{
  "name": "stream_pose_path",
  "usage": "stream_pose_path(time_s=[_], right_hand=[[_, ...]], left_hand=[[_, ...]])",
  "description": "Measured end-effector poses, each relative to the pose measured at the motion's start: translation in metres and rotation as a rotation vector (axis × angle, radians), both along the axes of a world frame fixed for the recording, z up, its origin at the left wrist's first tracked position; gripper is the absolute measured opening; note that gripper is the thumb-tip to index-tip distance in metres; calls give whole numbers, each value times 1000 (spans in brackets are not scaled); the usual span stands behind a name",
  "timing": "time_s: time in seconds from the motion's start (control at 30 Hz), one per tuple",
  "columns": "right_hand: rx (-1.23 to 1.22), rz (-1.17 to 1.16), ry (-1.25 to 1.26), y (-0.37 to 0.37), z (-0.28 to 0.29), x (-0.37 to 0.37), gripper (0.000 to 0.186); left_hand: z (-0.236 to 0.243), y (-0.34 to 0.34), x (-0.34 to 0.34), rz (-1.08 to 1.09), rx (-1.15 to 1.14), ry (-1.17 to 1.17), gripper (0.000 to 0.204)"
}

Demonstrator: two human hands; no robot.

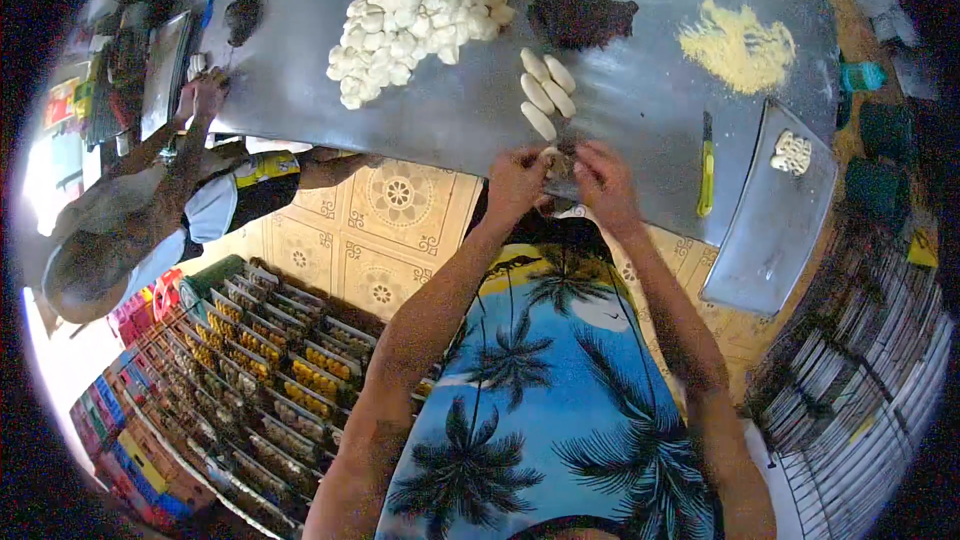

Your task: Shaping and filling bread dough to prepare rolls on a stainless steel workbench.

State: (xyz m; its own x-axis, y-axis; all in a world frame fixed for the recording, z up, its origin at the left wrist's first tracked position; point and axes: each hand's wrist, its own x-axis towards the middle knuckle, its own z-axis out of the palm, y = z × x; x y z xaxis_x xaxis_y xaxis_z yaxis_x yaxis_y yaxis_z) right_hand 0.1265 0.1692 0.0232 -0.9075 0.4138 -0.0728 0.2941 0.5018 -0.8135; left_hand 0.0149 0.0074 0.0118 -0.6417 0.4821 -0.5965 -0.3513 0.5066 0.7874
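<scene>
At the near edge of the metal table, my left hand [519, 183] is closed around a small piece of dough [553, 162]. Close beside it, my right hand [606, 185] has its fingers curled in toward the dough; something dark shows at its fingertips, too small to make out. Just beyond my hands lie several smooth oval dough pieces [541, 93]. A dark brown mound of filling [582, 20] sits behind them. To its left rises a big heap of pale dough lumps [425, 15].
A yellow-handled knife [707, 170] lies right of my hands. Further right, a metal tray [770, 210] holds small dough pieces, with yellow crumbs [740, 45] scattered behind. Another person [150, 210] works at the left. Racks of trays [270, 350] stand at lower left.
</scene>
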Motion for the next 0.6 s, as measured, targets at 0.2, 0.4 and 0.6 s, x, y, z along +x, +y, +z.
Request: stream_pose_path(time_s=[0.2, 0.4, 0.6], right_hand=[[594, 110, 90, -54, -13, 20, 58], [497, 330, -181, -33, 23, 7, 50], [625, 338, -160, -35, 21, 15, 50]], left_hand=[[-10, -10, -1, -184, 6, 499, 26], [-8, -15, -2, -222, 34, 768, 25], [0, -19, 1, -203, 29, 825, 25]])
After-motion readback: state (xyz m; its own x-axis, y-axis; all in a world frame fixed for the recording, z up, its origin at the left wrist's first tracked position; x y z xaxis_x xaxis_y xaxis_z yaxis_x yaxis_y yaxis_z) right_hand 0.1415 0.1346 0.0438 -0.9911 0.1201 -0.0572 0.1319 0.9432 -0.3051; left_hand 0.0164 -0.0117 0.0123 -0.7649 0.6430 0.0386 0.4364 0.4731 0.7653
